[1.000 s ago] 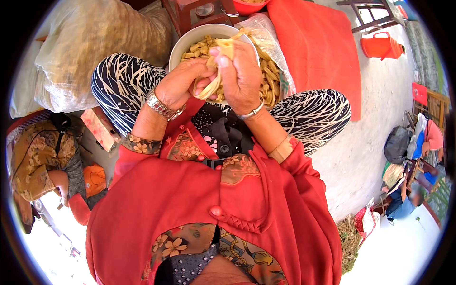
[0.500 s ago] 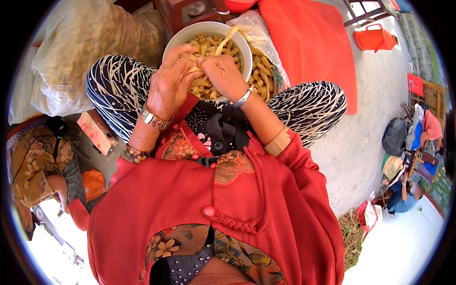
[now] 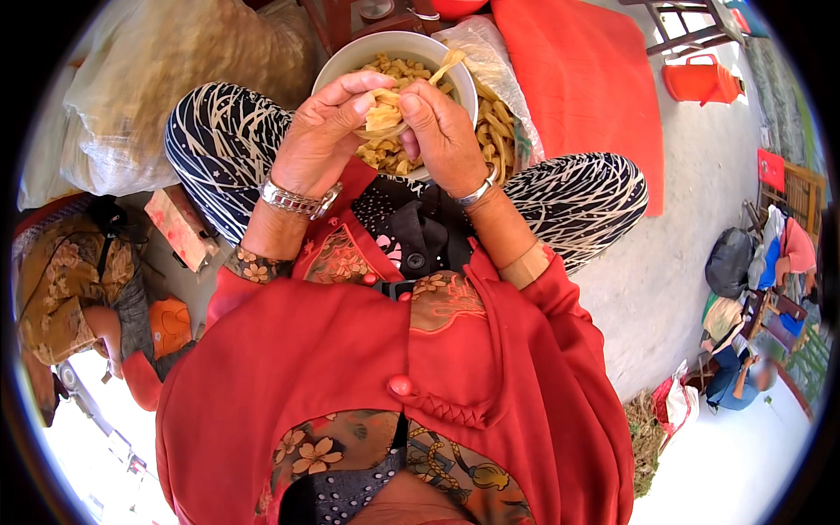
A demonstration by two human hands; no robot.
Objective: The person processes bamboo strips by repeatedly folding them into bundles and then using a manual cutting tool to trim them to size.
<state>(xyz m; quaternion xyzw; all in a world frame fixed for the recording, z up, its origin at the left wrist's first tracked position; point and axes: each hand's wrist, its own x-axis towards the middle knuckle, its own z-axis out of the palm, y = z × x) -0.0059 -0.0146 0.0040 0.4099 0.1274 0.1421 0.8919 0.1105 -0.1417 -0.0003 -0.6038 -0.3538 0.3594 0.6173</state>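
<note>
As the head view looks down past a red jacket [image 3: 332, 350], the left hand [image 3: 322, 133] and the right hand [image 3: 448, 136] meet above a white bowl [image 3: 352, 54] set between the knees. Left fingers pinch a folded yellow strip [image 3: 381, 115] between thumb and forefinger; right fingers are closed on the same strip, part of which runs up toward the bowl's far right edge. Short cut pieces [image 3: 381, 157] fill the bowl beneath. Just outside its right edge, longer strips [image 3: 499, 144] lie in a pile beside a clear plastic bag [image 3: 484, 44]. Farther right, a red mat [image 3: 582, 96] covers part of the pale floor [image 3: 696, 166], and beyond the mat's right edge is a red jug [image 3: 702, 81]. A bulging sack [image 3: 188, 96] stands beyond the left knee.
</note>
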